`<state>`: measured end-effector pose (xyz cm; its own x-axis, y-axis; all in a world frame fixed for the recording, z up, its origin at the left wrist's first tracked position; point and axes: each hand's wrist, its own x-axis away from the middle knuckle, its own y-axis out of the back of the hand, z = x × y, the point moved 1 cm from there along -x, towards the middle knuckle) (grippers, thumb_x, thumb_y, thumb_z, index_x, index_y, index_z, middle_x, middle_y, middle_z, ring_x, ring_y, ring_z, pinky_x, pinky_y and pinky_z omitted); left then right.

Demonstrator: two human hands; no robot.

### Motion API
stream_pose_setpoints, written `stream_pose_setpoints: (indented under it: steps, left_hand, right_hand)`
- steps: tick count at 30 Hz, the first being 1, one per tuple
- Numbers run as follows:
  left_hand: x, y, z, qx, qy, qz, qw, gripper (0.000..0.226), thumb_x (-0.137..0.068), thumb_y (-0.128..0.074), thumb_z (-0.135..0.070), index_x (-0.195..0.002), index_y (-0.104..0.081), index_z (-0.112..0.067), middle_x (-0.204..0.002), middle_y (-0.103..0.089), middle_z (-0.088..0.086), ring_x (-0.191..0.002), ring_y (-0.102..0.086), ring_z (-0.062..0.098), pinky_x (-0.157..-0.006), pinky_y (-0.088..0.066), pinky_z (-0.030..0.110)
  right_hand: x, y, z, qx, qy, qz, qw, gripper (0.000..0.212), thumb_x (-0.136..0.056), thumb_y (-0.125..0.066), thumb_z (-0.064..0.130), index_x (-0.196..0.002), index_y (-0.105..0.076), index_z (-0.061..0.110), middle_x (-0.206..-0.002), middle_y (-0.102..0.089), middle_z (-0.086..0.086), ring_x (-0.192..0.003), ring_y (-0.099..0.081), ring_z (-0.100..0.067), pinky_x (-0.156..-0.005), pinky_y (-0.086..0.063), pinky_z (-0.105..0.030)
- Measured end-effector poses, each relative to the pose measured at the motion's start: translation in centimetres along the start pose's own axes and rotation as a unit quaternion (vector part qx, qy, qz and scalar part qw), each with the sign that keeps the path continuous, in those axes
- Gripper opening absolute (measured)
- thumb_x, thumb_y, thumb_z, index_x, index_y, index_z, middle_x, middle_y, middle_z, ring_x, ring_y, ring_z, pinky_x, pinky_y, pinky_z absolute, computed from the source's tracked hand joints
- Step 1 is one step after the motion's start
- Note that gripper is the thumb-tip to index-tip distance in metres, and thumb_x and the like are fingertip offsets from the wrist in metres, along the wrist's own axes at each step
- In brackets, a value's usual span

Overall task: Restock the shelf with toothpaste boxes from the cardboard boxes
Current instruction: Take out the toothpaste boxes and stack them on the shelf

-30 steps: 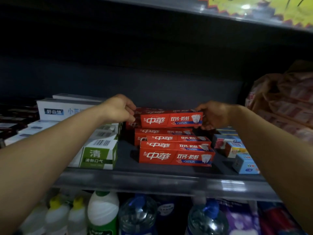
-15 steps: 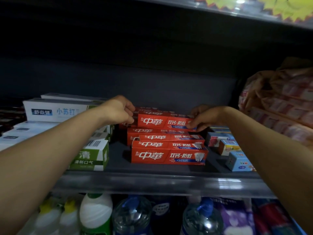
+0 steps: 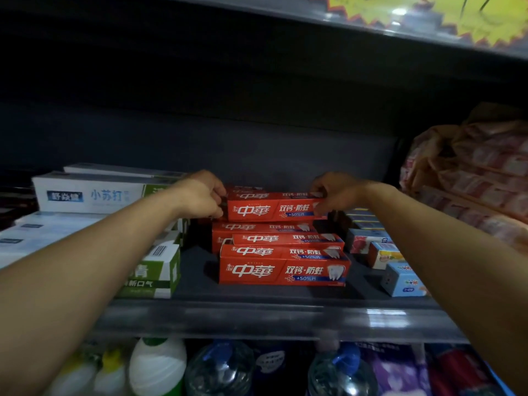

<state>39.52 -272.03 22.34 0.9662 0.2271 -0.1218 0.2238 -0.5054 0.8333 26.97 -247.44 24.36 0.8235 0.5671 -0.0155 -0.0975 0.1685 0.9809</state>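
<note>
Both grips are closed on one red toothpaste box (image 3: pixel 274 207): its left end is held by the left hand (image 3: pixel 200 198), its right end by the right hand (image 3: pixel 337 192). It is kept atop the red stack (image 3: pixel 283 252) on the shelf (image 3: pixel 257 315).

Red toothpaste box (image 3: pixel 274 207) lying flat, long side facing out, on top of rear stack of matching red boxes (image 3: pixel 281 252) mid-shelf (image 3: pixel 257 315), each end held by 1 hand, white-and-blue print visible.
</note>
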Motion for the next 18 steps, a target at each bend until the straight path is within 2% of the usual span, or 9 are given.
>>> stream_pose_setpoints:
  steps: [3,6,9,11,14,18]
  left_hand:
    - [-0.4,0.2,-0.1,-0.039,0.003,-0.002,0.999,0.052,-0.080,-0.074,-0.009,-0.128,-0.056,-0.015,-0.118,-0.063,0.002,-0.107,-0.060,0.018,-0.097,-0.050,0.037]
    - [-0.8,0.2,-0.5,-0.073,0.001,0.004,0.997,0.043,-0.081,-0.072,-0.009,-0.121,-0.060,-0.014,-0.111,-0.065,0.002,-0.101,-0.062,0.019,-0.094,-0.052,0.038]
    - [-1.4,0.3,-0.8,-0.092,-0.006,0.002,0.996,0.035,-0.081,-0.071,-0.008,-0.115,-0.065,-0.011,-0.111,-0.067,0.005,-0.099,-0.064,0.021,-0.093,-0.053,0.039]
    - [-1.8,0.5,-0.8,-0.095,-0.008,-0.006,0.995,0.035,-0.081,-0.072,-0.009,-0.115,-0.065,-0.010,-0.112,-0.066,0.006,-0.101,-0.063,0.022,-0.093,-0.052,0.039]
    - [-2.4,0.5,-0.9,-0.089,-0.004,-0.013,0.996,0.036,-0.081,-0.072,-0.007,-0.117,-0.064,-0.008,-0.113,-0.065,0.007,-0.103,-0.062,0.023,-0.094,-0.052,0.039]
    - [-2.9,0.3,-0.8,-0.099,-0.004,-0.010,0.995,0.034,-0.081,-0.070,-0.007,-0.115,-0.065,-0.006,-0.112,-0.066,0.008,-0.102,-0.063,0.023,-0.092,-0.053,0.039]
  right_hand:
    - [-0.6,0.3,0.1,-0.021,0.000,-0.013,1.000,0.026,-0.081,-0.072,0.024,-0.101,-0.057,0.026,-0.103,-0.060,0.008,-0.096,-0.056,-0.011,-0.083,-0.042,-0.029]
    - [-1.5,0.2,0.0,-0.018,-0.008,-0.015,1.000,0.024,-0.080,-0.072,0.025,-0.096,-0.055,0.030,-0.101,-0.060,0.008,-0.096,-0.057,-0.012,-0.086,-0.044,-0.032]
    - [-2.1,0.0,-0.2,-0.035,-0.013,-0.012,0.999,0.022,-0.080,-0.073,0.026,-0.093,-0.056,0.030,-0.099,-0.062,0.009,-0.091,-0.058,-0.008,-0.083,-0.043,-0.031]
    - [-2.5,-0.2,-0.6,-0.049,-0.023,-0.021,0.998,0.024,-0.079,-0.074,0.026,-0.097,-0.057,0.028,-0.099,-0.061,0.009,-0.088,-0.057,-0.006,-0.083,-0.042,-0.030]
    - [-3.1,-0.3,-0.9,-0.053,-0.042,-0.033,0.997,0.032,-0.079,-0.075,0.026,-0.105,-0.057,0.026,-0.103,-0.059,0.008,-0.096,-0.056,-0.012,-0.087,-0.043,-0.032]
    - [-3.7,-0.3,-0.9,-0.058,-0.045,-0.022,0.997,0.031,-0.080,-0.074,0.024,-0.106,-0.058,0.024,-0.103,-0.060,0.008,-0.096,-0.057,-0.011,-0.081,-0.042,-0.030]
